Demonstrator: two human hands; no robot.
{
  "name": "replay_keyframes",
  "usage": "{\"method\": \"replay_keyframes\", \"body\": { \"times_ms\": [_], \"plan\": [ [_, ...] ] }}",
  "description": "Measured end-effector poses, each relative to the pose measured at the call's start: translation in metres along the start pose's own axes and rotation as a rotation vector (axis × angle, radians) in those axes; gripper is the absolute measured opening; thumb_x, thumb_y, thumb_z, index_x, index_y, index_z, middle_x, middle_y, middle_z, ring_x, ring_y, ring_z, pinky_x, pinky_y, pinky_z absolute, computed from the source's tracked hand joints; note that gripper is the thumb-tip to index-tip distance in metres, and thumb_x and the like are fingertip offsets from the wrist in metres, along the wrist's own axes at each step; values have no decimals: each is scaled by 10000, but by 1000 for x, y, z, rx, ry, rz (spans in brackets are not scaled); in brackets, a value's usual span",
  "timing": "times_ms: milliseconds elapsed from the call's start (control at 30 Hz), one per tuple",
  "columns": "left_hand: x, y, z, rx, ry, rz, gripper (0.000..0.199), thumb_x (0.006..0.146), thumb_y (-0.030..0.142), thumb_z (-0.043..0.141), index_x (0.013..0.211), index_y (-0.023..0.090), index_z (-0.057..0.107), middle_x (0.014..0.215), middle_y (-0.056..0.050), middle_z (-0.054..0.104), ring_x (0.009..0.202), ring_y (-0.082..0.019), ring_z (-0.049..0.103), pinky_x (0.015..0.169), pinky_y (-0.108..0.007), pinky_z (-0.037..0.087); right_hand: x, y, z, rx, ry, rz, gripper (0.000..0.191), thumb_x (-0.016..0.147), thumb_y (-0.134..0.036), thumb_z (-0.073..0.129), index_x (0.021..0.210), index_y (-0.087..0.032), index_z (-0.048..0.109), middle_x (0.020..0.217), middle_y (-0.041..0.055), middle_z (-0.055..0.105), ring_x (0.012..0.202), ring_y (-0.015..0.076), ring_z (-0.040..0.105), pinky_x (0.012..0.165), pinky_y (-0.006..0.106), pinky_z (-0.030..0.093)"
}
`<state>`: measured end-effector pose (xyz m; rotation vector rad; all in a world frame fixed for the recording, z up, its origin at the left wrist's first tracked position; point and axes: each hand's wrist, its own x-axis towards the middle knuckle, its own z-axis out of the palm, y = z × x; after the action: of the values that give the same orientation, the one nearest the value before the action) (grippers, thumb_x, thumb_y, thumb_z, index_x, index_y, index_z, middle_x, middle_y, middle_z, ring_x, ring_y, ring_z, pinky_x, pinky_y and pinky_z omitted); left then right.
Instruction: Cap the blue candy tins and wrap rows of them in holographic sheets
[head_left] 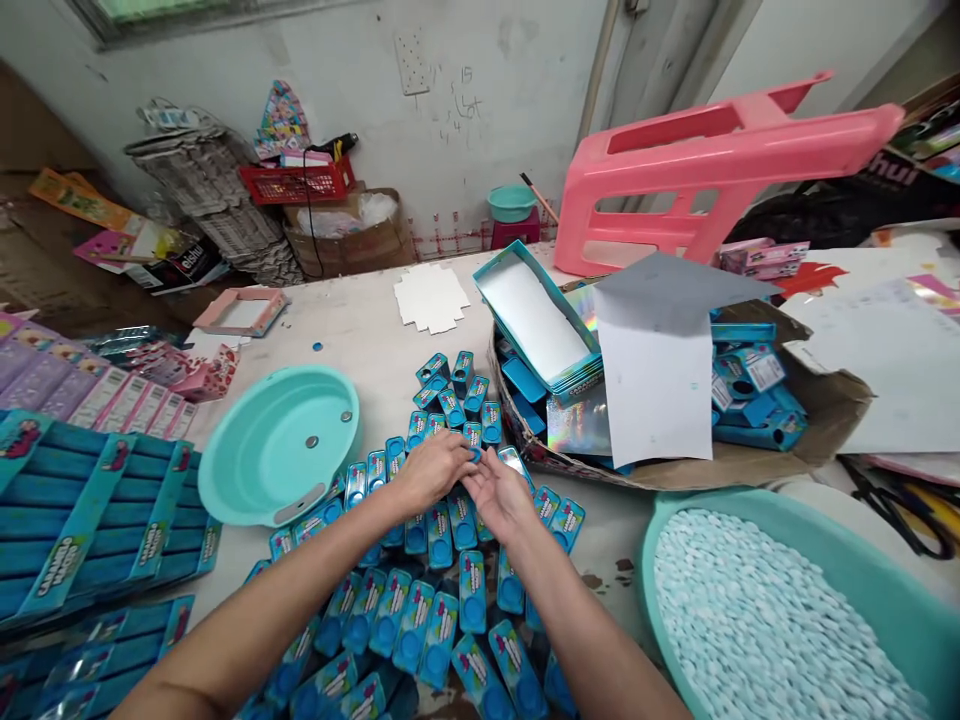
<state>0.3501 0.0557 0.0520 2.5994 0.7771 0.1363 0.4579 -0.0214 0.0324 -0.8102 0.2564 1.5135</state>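
Observation:
Several small blue printed boxes stand in rows on the table below and around my hands. My left hand is closed, its fingertips pinching a small round blue piece over the upper boxes. Close beside it, my right hand touches the same piece with its curled fingers, palm partly turned up. More loose blue boxes stand just beyond my fingers. To the left is a turquoise basin holding a few small round grey pieces.
A basin of pale blue tablets sits at lower right. Behind it, a cardboard carton holds blue boxes and sheets. A pink stool stands at the back right. Stacked blue cartons line the left.

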Motion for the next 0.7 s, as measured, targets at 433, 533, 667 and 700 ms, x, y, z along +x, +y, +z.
{"method": "replay_keyframes", "body": {
  "times_ms": [433,533,667,700],
  "plan": [
    [53,-31,-30,-311,-69,-218,74,713,198,580,773,184,620,754,6,606,724,-140,558,632,-222,410,15,-15,11,2,-18,-63,141,772,-249,644,899,-197,613,1047,66,668,969,187,644,902,339,494],
    [94,-52,-40,-51,44,-493,133,732,250,596,849,191,621,834,-15,656,799,-165,587,664,-238,418,8,-19,10,-38,-14,-107,340,715,-304,714,1024,-228,593,1139,65,631,995,214,638,933,372,481],
    [147,-80,-41,99,-80,-682,246,663,269,688,880,175,622,941,-80,679,879,-229,614,677,-266,437,-6,-18,-3,-144,-21,-69,432,677,-360,747,1049,-200,599,1124,85,643,993,241,636,928,386,482],
    [158,-86,-40,96,-119,-708,241,643,270,709,844,162,630,886,-97,689,845,-243,627,669,-277,444,-9,-18,-6,-167,-11,-66,436,677,-372,746,1050,-196,603,1114,85,648,989,239,636,926,383,481]
  ]
}}
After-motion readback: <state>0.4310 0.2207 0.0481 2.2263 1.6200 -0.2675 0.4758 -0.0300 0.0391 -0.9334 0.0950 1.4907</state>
